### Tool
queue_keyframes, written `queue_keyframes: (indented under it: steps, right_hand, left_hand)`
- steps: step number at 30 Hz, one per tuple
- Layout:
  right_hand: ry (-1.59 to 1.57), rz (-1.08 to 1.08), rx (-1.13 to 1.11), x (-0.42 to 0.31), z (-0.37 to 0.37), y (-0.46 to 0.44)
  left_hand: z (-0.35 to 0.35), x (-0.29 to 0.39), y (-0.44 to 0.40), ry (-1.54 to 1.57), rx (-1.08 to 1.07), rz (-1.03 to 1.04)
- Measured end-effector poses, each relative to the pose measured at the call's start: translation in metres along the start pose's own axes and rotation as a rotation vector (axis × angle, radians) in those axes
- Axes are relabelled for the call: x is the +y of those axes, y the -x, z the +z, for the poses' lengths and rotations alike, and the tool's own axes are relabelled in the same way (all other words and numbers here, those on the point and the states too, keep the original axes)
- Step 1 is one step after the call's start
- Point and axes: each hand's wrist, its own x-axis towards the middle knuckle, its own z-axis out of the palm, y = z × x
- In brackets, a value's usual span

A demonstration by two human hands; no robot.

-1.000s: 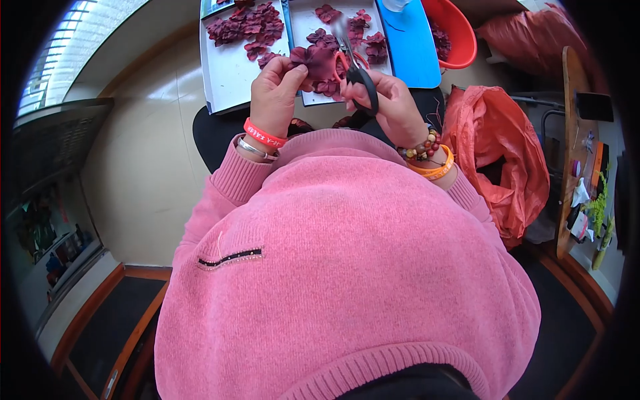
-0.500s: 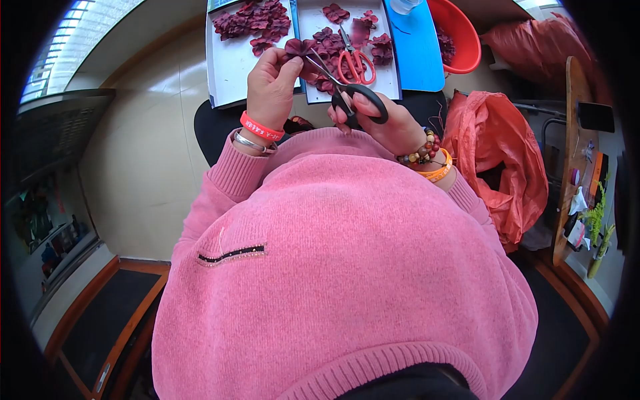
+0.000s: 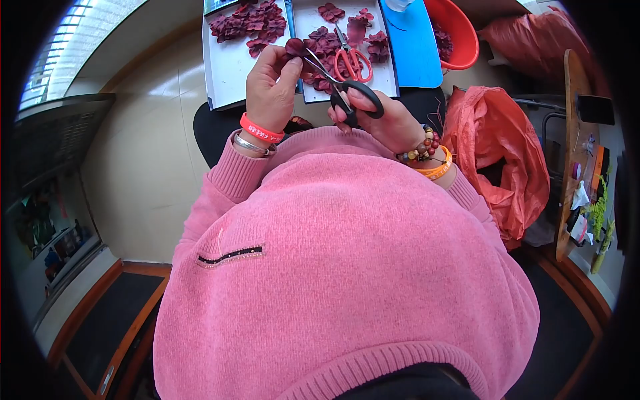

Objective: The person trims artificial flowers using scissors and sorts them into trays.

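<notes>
Pinched between the thumb and fingers of my left hand (image 3: 272,83) is a dark red fabric flower (image 3: 295,48). My right hand (image 3: 387,120) grips black-handled scissors (image 3: 365,99) with fingers through the loops. Their blades point up and left, the tips at the flower's edge; whether they touch it I cannot tell. Behind the hands, a second pair of scissors (image 3: 352,65) with red handles lies on similar flowers in the right white tray (image 3: 390,87). The left white tray (image 3: 223,83) carries a heap of dark red flowers (image 3: 257,23).
A blue board (image 3: 420,60) lies right of the trays, with a clear cup (image 3: 399,4) on it. Beyond stands a red basin (image 3: 467,37) with more flowers. An open red plastic bag (image 3: 493,167) sits at my right, near a wooden shelf (image 3: 573,153).
The flower in my left hand has turned and looks more folded. Both hands stay almost in place, and the view has shifted slightly.
</notes>
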Motion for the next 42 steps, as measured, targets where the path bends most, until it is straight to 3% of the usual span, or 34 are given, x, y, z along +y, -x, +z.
queue_keyframes:
  steps: [9,16,22,28,42]
  right_hand:
    - [-0.257,0.11,-0.046,-0.002,-0.002,0.002]
    - [-0.217,0.094,-0.029,-0.001,0.0,0.003]
    - [0.224,-0.019,0.049,-0.003,0.001,0.001]
    - [0.384,0.005,0.132,-0.004,0.006,0.004]
    - [0.34,-0.02,0.139,0.007,0.005,0.001]
  left_hand:
    - [-0.004,-0.003,0.001,-0.389,-0.029,0.251]
    - [-0.006,-0.01,0.0,-0.254,-0.056,0.152]
    - [-0.004,0.002,0.0,-0.04,-0.084,-0.003]
    - [-0.005,0.004,-0.003,0.03,-0.076,-0.104]
    - [-0.005,-0.005,-0.001,0.185,0.044,-0.287]
